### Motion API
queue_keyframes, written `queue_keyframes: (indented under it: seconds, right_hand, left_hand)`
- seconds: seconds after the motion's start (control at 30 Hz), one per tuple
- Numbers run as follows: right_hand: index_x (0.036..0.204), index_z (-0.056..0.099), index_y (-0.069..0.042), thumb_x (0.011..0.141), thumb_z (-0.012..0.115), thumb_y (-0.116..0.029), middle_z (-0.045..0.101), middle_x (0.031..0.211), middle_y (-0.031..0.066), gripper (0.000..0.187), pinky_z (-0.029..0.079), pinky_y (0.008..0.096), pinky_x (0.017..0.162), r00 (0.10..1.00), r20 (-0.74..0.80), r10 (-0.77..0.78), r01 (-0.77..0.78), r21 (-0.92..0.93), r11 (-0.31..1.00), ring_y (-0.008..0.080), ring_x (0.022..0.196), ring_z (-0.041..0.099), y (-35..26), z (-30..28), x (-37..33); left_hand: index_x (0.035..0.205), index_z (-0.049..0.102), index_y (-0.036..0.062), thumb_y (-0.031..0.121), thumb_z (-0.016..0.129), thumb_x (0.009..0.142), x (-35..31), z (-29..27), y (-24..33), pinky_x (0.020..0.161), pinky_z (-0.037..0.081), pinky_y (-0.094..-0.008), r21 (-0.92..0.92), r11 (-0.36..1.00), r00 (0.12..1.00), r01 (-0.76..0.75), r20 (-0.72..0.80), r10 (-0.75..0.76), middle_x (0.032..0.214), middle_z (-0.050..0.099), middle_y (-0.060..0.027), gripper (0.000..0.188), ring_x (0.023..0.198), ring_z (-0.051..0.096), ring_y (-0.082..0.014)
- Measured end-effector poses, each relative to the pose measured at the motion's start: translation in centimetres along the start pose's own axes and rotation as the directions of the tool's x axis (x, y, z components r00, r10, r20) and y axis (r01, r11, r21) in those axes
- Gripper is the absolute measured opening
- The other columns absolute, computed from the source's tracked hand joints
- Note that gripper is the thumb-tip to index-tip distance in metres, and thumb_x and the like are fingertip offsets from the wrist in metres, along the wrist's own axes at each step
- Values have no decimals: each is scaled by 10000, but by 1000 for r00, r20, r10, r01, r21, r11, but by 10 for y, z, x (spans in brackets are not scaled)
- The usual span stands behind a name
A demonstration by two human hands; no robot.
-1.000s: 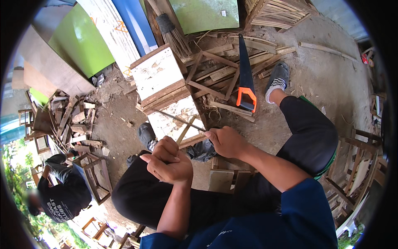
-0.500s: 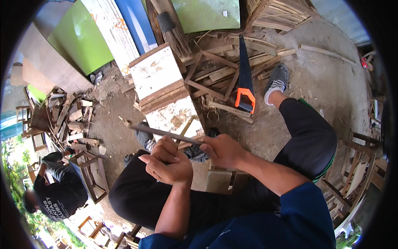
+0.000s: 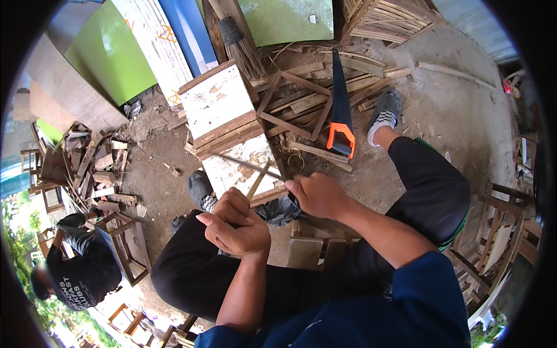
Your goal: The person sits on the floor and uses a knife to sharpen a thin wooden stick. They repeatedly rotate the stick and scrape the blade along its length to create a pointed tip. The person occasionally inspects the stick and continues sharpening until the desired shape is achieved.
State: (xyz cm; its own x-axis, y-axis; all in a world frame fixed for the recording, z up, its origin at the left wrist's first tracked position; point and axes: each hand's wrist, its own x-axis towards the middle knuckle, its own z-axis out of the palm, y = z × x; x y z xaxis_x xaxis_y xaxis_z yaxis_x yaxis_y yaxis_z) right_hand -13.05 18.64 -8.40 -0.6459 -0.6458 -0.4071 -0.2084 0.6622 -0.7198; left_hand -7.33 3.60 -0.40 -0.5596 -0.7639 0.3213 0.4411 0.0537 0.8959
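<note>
My left hand is closed around a thin, light wooden stick, which points up and away from me. Gripped in my right hand is a long, narrow, dark blade-like tool; whether it is a knife or a file I cannot tell. The tool crosses the stick near its upper end, over the white-topped wooden bench. A handsaw with an orange and black handle lies on wood scraps beyond my right hand.
Wood strips and a wooden frame lie past the bench, below a stick broom. Left are a scrap pile and another person beside a wooden stool frame. Green panels lean at the back.
The tool's far end has swung away from me, and the tool now crosses higher on the stick. My right hand has shifted slightly right; my left hand stays nearly in place.
</note>
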Motion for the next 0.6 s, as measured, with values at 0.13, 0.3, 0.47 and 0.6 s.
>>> queue_keyframes:
  seconds: [0.13,0.3,0.47,0.6]
  right_hand:
    - [795,668,1,1107,375,-425,656,704,272,603,542,578,723,992,-26,-125,126,60,990,488,743,666,4,5,-1]
    - [814,672,-3,1103,392,-425,665,726,265,583,541,570,716,997,-11,-79,79,22,997,491,749,663,14,5,3]
    - [820,671,-3,1103,388,-400,666,717,269,564,535,579,730,998,-67,-20,15,-76,997,508,717,650,19,5,4]
    - [755,666,17,1109,348,-445,673,744,295,664,532,600,771,994,20,-110,110,2,994,518,778,668,19,3,6]
  left_hand:
    - [549,279,154,347,246,1161,-1,1,1,506,186,-291,-35,999,1000,-23,16,23,505,249,25,642,485,219,-105]
    - [557,272,157,343,261,1160,1,1,2,498,183,-292,15,1000,1000,-8,10,7,506,248,16,631,490,218,-104]
    - [561,267,159,343,281,1158,2,-4,1,493,177,-290,-28,999,999,19,-36,-20,504,246,21,625,485,219,-101]
    - [559,258,147,349,280,1157,2,-8,-2,486,175,-290,-11,1000,1000,-5,20,5,501,252,11,631,478,224,-107]
